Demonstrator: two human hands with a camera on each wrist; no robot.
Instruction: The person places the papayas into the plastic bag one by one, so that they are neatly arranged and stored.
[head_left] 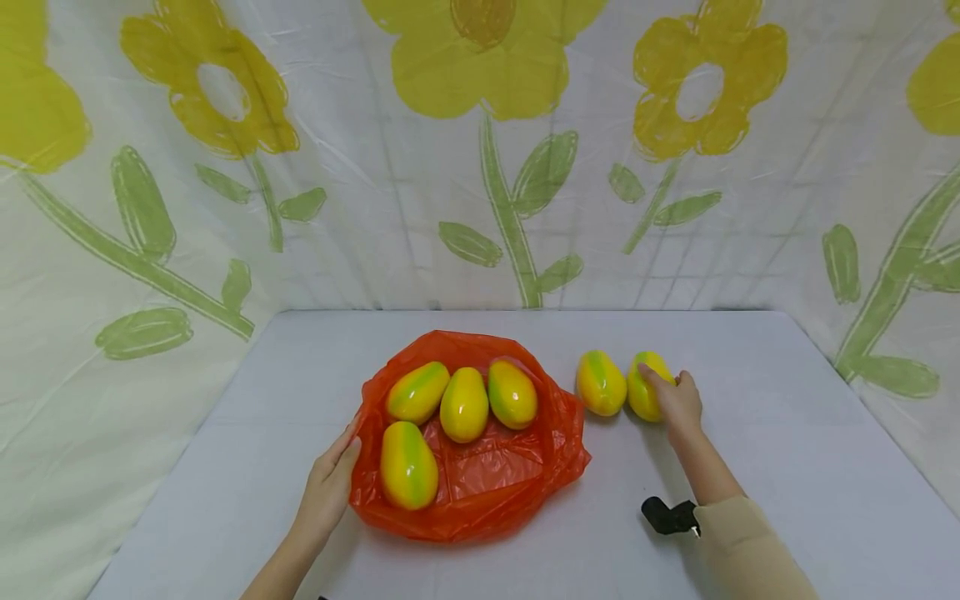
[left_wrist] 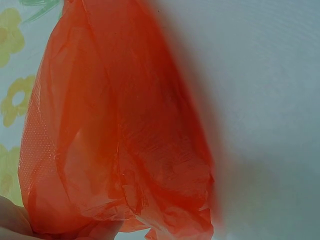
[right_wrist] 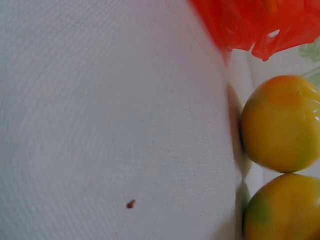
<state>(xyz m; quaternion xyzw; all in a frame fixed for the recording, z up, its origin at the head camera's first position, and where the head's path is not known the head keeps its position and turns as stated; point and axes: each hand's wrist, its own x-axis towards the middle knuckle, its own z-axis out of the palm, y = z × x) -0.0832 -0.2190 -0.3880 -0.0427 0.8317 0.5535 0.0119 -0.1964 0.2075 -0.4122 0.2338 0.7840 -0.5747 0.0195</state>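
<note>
An orange-red plastic bag (head_left: 495, 471) lies spread wide on the table with several shiny yellow-and-green papayas inside, one of them a papaya (head_left: 409, 467) at the near left. My left hand (head_left: 330, 475) holds the bag's left rim, thumb on the near side; in the left wrist view the bag's wall (left_wrist: 125, 125) fills much of the picture. To the right of the bag, my right hand (head_left: 681, 404) grips a papaya (head_left: 647, 387) from its right side. Just left of that one lies another papaya (head_left: 602, 383). In the right wrist view the two papayas show side by side, and the hand is out of sight.
A white cloth covers the table (head_left: 795, 433). Behind it hangs a curtain (head_left: 360, 208) printed with yellow flowers. Below my right wrist, a black device (head_left: 667, 517) juts from the beige sleeve (head_left: 750, 546).
</note>
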